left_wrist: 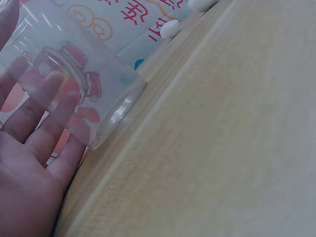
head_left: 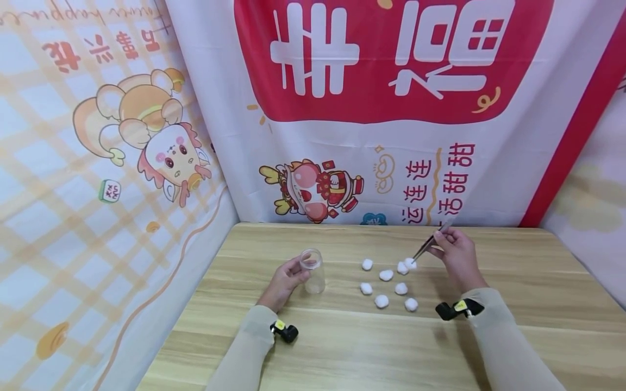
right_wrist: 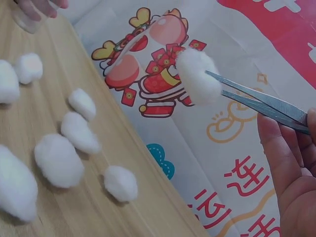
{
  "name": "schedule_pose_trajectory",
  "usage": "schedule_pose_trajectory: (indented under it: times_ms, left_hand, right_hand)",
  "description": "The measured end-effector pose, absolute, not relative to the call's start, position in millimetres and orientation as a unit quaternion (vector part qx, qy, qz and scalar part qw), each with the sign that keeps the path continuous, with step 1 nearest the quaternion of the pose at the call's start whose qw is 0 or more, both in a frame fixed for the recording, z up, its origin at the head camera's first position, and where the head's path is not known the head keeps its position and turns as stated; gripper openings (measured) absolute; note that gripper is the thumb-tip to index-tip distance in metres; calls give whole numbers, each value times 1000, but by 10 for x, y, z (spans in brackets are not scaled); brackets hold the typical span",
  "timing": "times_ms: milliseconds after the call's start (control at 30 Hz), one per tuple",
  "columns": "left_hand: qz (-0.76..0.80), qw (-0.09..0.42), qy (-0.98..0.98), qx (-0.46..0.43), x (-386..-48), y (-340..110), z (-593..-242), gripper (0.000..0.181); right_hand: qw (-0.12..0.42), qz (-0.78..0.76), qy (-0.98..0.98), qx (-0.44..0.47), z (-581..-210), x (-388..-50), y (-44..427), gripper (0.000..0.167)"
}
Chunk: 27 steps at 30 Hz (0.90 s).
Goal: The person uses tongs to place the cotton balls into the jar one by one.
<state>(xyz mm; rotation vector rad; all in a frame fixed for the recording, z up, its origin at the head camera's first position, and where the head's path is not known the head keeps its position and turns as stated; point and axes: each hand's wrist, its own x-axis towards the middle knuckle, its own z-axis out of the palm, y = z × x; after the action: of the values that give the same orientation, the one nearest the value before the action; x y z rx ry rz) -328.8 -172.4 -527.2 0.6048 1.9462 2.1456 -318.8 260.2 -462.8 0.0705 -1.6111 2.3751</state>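
My left hand [head_left: 287, 279] holds a clear plastic jar [head_left: 315, 277] round its side, its fingers [left_wrist: 47, 131] showing against the wall in the left wrist view. The jar is upright with its open mouth at the top, and its base is at or close to the table. In my right hand [head_left: 457, 258] is a pair of metal tweezers [right_wrist: 269, 102], pinched between thumb and fingers. Their tips grip a white cotton ball [right_wrist: 197, 74], which hangs clear of the others in the right wrist view. Several more cotton balls [head_left: 381, 301] lie loose between the two hands.
The wooden table [head_left: 342, 347] runs back to a white and red printed cloth [head_left: 381, 136]. Another patterned cloth [head_left: 122, 244] hangs along the left side. Each wrist carries a small black camera [head_left: 288, 332].
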Motion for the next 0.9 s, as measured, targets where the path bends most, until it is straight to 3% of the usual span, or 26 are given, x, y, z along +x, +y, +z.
schedule_pose_trajectory:
  times_ms: [167,367,533,900]
  left_hand:
    - [723,96,652,205,-3290,-1723,-5280,62]
    - [724,98,650,208,-3284,-1726,-5269,60]
    - [725,94,652,200,-3275,-1718,-5256,58]
    - [723,88,656,199,-3273,-1724,-5267,60]
  right_hand:
    - [133,822,-553,29,-4609,-3183,2567,3]
    - [122,816,-564,23,-4582,-3207,2508,14]
    - [122,813,-570,17,-4556,-3229,2451,7]
    - [119,825,-551,32,-4480,-3247,2300,9]
